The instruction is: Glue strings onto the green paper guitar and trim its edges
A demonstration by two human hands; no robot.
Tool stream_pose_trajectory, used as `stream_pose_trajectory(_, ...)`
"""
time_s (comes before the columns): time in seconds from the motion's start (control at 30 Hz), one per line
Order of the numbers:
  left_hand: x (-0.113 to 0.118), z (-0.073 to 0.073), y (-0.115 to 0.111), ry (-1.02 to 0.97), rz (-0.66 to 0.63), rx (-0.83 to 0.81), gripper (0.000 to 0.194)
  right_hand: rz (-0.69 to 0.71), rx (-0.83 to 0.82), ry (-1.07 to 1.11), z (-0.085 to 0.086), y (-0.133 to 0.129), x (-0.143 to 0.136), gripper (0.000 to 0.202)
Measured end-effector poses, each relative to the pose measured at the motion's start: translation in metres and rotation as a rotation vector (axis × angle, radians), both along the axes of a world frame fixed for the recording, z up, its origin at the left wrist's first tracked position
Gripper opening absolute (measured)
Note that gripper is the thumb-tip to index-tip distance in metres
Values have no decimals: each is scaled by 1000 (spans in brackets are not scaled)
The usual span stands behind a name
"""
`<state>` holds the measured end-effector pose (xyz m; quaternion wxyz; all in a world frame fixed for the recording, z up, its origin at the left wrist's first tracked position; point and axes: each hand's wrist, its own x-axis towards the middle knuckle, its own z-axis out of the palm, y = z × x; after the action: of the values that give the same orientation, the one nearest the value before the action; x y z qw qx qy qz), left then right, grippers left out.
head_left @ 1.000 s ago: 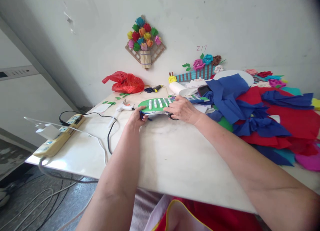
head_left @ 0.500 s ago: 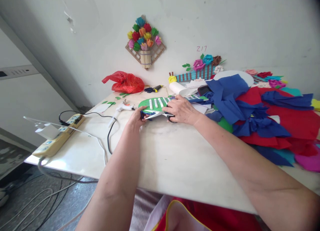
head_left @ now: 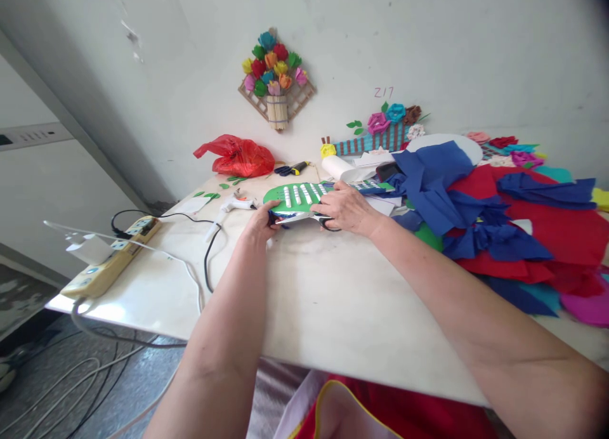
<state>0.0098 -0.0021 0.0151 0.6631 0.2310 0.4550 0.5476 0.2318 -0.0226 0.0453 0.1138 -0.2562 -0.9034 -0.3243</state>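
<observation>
A green board [head_left: 299, 200] with rows of white strips lies near the middle of the table, some blue material at its near edge. My left hand [head_left: 262, 220] grips the board's left end, thumb on top and fingers partly hidden beneath. Over its near right part is my right hand [head_left: 346, 207], closed on a pair of scissors [head_left: 299, 217]; the fingertips also touch the board. The scissors' blades point left along the board's near edge, and look nearly closed. Past my right hand the board narrows toward the blue paper.
At the left are a white glue gun [head_left: 236, 203], a power strip [head_left: 111, 261] and cables. Behind lie a red plastic bag [head_left: 243, 158] and yellow-black pliers [head_left: 299, 168]. Blue paper [head_left: 440, 191] and red paper [head_left: 566, 236] pile at the right. Paper flowers [head_left: 271, 59] hang on the wall.
The scissors' blades have come closer together along the board's near edge. My two hands and the board have barely moved.
</observation>
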Motion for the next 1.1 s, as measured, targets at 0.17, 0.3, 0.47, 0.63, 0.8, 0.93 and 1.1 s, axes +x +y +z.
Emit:
stream_pose_trajectory(0.17,-2,0,-1,6,-31,-6,16,-10,5,-2,-2,1,1,25)
stream_pose_trajectory(0.3,-2,0,-2,-14,-44,1,18,-19,23,-4,0,-2,2,23)
stream_pose_trajectory(0.47,-2,-1,-1,-3,-11,43,21,-10,4,25,3,-7,1,30)
stream_pose_trajectory(0.63,-2,-3,0,-14,-51,50,19,1,-12,47,2,-6,0,33)
stream_pose_trajectory(0.8,-1,-2,0,6,-26,32,17,11,3,38,-1,-4,-1,28)
stream_pose_trajectory(0.93,-1,-1,0,18,-35,14,16,-9,36,12,0,-5,-1,25)
stream_pose_trajectory(1.1,-3,0,-2,-2,-61,11,18,-20,52,4,-1,-3,-1,23)
